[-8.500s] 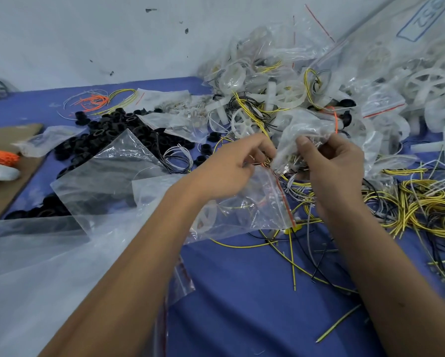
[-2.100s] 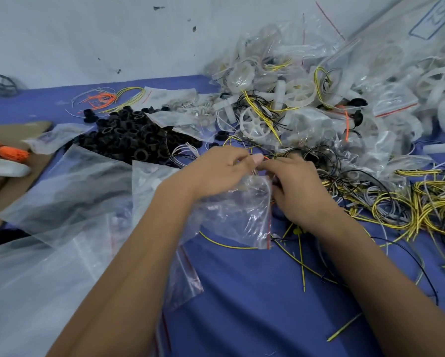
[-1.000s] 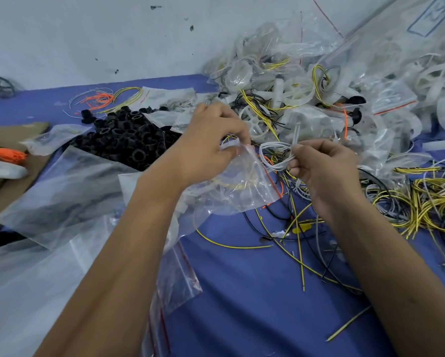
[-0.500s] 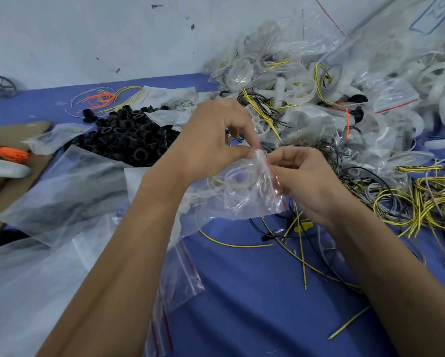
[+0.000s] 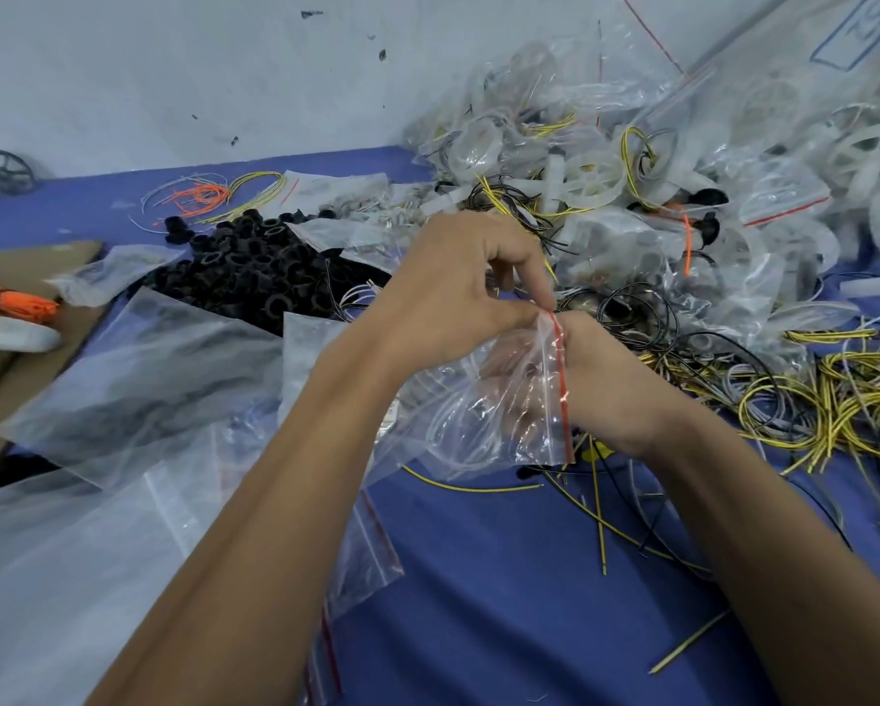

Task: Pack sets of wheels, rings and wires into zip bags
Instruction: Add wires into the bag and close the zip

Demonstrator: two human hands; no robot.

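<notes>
I hold a clear zip bag (image 5: 499, 435) with a red strip above the blue table (image 5: 504, 603). My left hand (image 5: 453, 298) pinches the top corner of its open mouth. My right hand (image 5: 616, 384) reaches into the mouth, its curled fingers showing through the plastic around a white wire coil (image 5: 453, 415) whose loops lie inside. Black rings (image 5: 244, 267) are heaped at the back left. White wheels (image 5: 596, 186) lie among packed bags at the back right. Yellow and grey wires (image 5: 810, 410) are tangled to the right.
Empty zip bags (image 5: 137, 379) spread over the left and under my left forearm. Cardboard (image 5: 20, 277) with an orange bundle (image 5: 15, 303) lies at the far left. Loose wire ends (image 5: 601, 522) cross the table below my hands. A white wall stands behind.
My right hand, which held a white wire coil outside the bag a second ago, has gone into the bag's mouth with it. My left hand has kept hold of the bag's opening.
</notes>
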